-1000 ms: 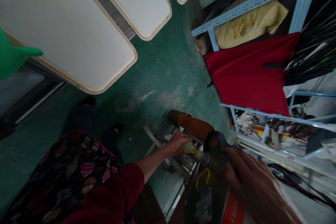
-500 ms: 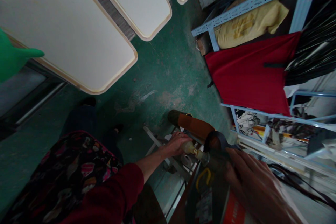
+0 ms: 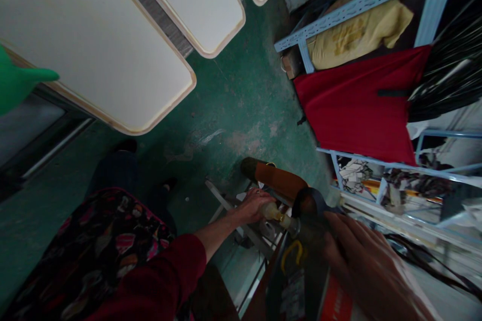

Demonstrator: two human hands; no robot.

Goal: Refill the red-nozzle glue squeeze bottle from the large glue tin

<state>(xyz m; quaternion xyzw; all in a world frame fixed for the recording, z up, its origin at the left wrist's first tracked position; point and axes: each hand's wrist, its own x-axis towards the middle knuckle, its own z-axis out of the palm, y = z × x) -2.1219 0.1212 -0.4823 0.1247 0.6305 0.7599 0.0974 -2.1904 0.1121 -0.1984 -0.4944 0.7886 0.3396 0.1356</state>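
Note:
My left hand [image 3: 253,206], at the end of a dark red sleeve, is closed round the wide end of a yellowish, translucent bottle-like piece [image 3: 278,214]. Its narrower end meets a dark box-like object [image 3: 301,261] carrying a yellow loop [image 3: 292,255] and a red label [image 3: 336,298]. My right hand [image 3: 365,256] lies over the upper right side of that object, fingers bent against it; shadow hides the fingertips. Just beyond both hands, an orange-brown cylinder [image 3: 284,180] with dark ends slants down to a black ring-like part [image 3: 309,202].
White boards with pale rims [image 3: 124,50] stand at upper left, beside a green pointed object [image 3: 22,77]. Blue metal shelving [image 3: 361,2] with a yellow sack [image 3: 357,35] and red cloth [image 3: 365,105] is on the right. Below my left hand is a metal frame [image 3: 222,198] on the green floor.

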